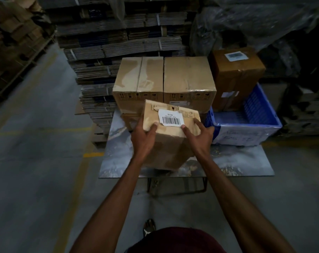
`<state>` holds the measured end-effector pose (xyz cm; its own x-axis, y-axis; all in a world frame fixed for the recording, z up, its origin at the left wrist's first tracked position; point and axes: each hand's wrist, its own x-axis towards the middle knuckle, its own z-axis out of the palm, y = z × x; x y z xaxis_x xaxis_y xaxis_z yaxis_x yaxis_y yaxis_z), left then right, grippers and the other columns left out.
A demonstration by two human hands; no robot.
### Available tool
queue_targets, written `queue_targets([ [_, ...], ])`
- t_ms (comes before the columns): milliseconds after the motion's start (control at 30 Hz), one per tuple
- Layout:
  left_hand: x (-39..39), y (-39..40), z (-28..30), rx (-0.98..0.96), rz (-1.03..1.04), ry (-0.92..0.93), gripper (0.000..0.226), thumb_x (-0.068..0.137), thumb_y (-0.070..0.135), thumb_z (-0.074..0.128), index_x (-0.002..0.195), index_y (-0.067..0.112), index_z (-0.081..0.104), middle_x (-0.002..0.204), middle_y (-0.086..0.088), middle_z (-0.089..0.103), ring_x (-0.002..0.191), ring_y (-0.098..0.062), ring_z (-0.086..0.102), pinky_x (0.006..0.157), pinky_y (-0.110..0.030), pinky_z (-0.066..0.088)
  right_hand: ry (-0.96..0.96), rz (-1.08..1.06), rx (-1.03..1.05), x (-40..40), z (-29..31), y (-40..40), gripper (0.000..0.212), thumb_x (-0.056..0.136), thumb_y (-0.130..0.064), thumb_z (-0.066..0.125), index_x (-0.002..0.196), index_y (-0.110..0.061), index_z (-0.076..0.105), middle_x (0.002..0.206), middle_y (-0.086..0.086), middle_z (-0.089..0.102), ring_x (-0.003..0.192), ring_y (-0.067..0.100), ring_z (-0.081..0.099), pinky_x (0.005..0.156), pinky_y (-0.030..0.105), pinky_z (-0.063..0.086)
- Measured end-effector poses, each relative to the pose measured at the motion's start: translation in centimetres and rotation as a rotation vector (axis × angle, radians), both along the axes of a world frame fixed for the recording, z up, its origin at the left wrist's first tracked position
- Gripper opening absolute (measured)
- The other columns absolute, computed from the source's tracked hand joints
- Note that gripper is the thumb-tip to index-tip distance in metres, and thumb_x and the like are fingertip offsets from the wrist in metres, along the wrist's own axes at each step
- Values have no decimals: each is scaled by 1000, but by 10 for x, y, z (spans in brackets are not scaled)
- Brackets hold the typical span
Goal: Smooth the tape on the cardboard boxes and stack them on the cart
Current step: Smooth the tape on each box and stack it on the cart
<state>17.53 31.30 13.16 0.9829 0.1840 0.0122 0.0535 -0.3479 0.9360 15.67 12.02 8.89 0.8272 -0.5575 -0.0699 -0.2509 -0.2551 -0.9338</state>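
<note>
Above the cart [118, 154], a tilted box [170, 137] was gripped between left hand [143, 138] and right hand [200, 138]. Stacked boxes [164, 83] lay just beyond, equally near both hands.

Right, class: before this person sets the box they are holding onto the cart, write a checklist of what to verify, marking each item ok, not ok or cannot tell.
1. Both hands on the held box: left hand and right hand grip its sides. Ok.
2. Barcode label stuck flat: ok.
3. Tape on the held box smoothed: cannot tell, the seam is not clearly in view.
4. Free space on the cart: bare surface in front of the stacked boxes. Ok.
5. Blue crate out of the way: it stands to the right. Ok.
6. Stacked boxes sit square: ok.
</note>
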Motion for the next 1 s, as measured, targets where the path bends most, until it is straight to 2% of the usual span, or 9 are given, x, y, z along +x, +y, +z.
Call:
queue_targets([
  [100, -8, 0, -19, -180, -29, 92, 41, 93, 24, 70, 133, 22, 60, 124, 2, 69, 110, -13, 64, 79, -13, 49, -32, 5, -164, -9, 5, -3, 63, 79, -48, 83, 136, -30, 61, 126, 2, 34, 123, 24, 39, 103, 35, 41],
  [300, -12, 7, -48, -245, -32, 103, 49, 91, 30, 72, 138, 24, 58, 128, 4, 67, 117, -13, 63, 101, -40, 53, 31, 6, -433, -15, -4, 6, 63, 84, -64, 67, 139, -38, 51, 132, 8, 33, 122, 31, 37, 98, 47, 45],
  [433, -15, 6, -45, -298, -37, 75, 48, 94, 24, 69, 140, 21, 56, 128, 1, 67, 116, -13, 63, 101, -40, 53, 14, 12, -494, -18, -8, 5, 63, 86, -67, 63, 140, -37, 49, 131, 11, 36, 119, 33, 41, 99, 48, 44],
  [600, -20, 9, -57, -293, -52, 74, 63, 84, 48, 69, 142, 29, 52, 131, 4, 66, 120, -15, 62, 103, -48, 51, -35, 21, -512, -22, -12, 6, 59, 89, -63, 63, 140, -36, 49, 129, 10, 37, 118, 33, 43, 102, 46, 40],
  [700, -21, 15, -48, -85, -104, 93, 83, 84, 52, 70, 154, 46, 26, 147, 7, 53, 130, -17, 53, 110, -46, 44, -26, 38, -508, -24, -13, 3, 60, 89, -69, 58, 140, -40, 47, 128, 8, 36, 117, 32, 44, 102, 47, 41],
  [767, -16, 26, -41, 12, -152, 163, 109, 76, 46, 81, 153, 57, 4, 152, 5, 45, 131, -20, 48, 109, -43, 41, 7, 106, -515, -19, -10, -6, 62, 87, -76, 52, 140, -45, 47, 133, 8, 35, 122, 34, 42, 104, 50, 41],
  [833, -9, 42, -39, -18, -218, 305, 127, 63, 46, 91, 145, 68, -3, 151, -1, 44, 129, -32, 51, 91, -50, 54, 53, 251, -491, -10, -4, -19, 66, 84, -82, 50, 141, -50, 43, 140, 6, 33, 128, 35, 38, 109, 53, 37],
  [900, -3, 53, -33, -5, -307, 380, 124, 65, 40, 92, 149, 59, 4, 146, -6, 44, 120, -35, 57, 71, -40, 60, 63, 379, -498, 0, 3, -32, 71, 80, -83, 52, 144, -53, 41, 142, 5, 32, 131, 35, 34, 111, 55, 34],
  [1000, 19, 55, -13, 217, -226, 212, 84, 74, 58, 77, 141, 28, 37, 142, -10, 34, 122, -30, 51, 99, -39, 50, 92, 508, -516, 8, 14, -47, 84, 72, -84, 53, 149, -53, 37, 147, 6, 29, 136, 36, 29, 114, 58, 29],
])
